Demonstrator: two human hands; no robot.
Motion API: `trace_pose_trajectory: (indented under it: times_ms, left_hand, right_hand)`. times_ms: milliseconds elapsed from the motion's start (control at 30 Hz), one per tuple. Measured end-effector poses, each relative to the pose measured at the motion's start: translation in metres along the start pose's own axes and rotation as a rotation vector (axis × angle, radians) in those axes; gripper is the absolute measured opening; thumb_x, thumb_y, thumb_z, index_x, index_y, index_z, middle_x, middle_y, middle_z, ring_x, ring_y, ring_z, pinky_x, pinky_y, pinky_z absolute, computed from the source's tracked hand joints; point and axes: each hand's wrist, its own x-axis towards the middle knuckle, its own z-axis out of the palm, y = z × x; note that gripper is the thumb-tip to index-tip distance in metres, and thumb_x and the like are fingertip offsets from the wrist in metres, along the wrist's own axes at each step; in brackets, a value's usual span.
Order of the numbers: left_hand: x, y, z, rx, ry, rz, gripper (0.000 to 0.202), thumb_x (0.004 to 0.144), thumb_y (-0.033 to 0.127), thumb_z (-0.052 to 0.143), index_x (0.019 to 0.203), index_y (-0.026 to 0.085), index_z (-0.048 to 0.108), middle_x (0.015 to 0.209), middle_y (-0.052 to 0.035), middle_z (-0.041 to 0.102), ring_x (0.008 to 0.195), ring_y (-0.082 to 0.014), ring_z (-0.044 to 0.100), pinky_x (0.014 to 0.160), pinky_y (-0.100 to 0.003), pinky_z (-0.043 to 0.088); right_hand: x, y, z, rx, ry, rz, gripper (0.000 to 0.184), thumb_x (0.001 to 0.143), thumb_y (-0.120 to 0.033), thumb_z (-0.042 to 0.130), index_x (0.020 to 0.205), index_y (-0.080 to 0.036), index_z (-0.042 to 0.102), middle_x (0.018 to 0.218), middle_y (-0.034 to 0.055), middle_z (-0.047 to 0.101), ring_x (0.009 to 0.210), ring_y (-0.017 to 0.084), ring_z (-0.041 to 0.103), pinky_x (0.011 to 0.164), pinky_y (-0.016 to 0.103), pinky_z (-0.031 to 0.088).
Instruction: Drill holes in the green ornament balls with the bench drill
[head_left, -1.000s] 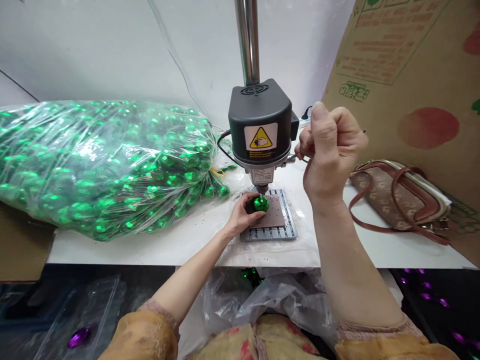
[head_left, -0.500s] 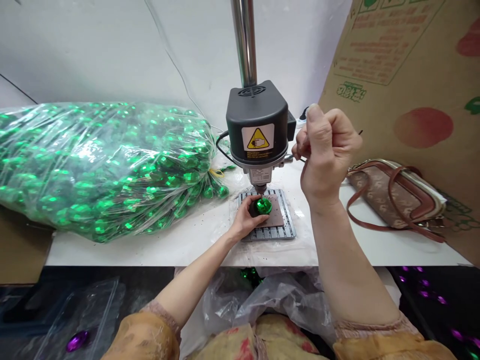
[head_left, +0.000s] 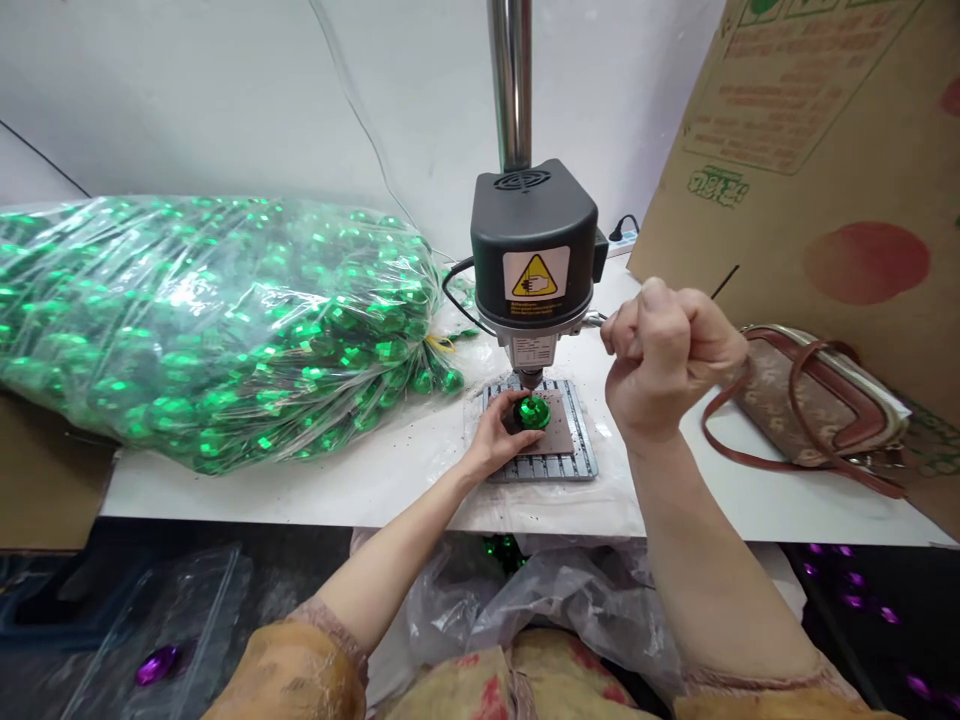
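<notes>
Drill press (head_left: 534,255): centre of the table (head_left: 300,490), toward the back.
Base plate (head_left: 581,450): on the table, directly below the drill head.
Bead (head_left: 534,412): on the base plate, under the spindle, with the left hand (head_left: 495,440) gripping it from the left.
Right hand (head_left: 667,355): right of the drill head, around its lever (head_left: 598,320).
Bag of beads (head_left: 202,320): on the table, left of the press.
Handbag (head_left: 810,395): on the table, right of the press, before the cardboard box (head_left: 810,150).

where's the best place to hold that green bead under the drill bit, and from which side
Pinch the green bead around its lower sides, coming in low from the left-front, as the left hand does. It is round and faceted, so opposite sides likely give the firmest hold; the drill bit stands over its top, and the right hand on the feed lever takes up the right.
</notes>
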Motion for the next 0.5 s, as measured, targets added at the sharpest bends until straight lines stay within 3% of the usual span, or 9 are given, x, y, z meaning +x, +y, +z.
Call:
trace_pose_trajectory:
  times_ms: [500]
  left_hand:
    - [-0.002, -0.003, 0.002, -0.042, 0.025, 0.001, 0.071, 0.066, 0.049, 0.096, 0.123, 0.020, 0.067, 0.122, -0.0108, 0.069, 0.118, -0.0301, 0.067, 0.109, -0.047, 0.052]
  right_hand:
    - [-0.015, 0.010, -0.006, 0.076, 0.024, -0.111, 0.051, 0.091, -0.021, 0.062, 0.057, -0.018, 0.024, 0.049, -0.0064, 0.026, 0.043, 0.002, 0.027, 0.043, 0.024, 0.023]
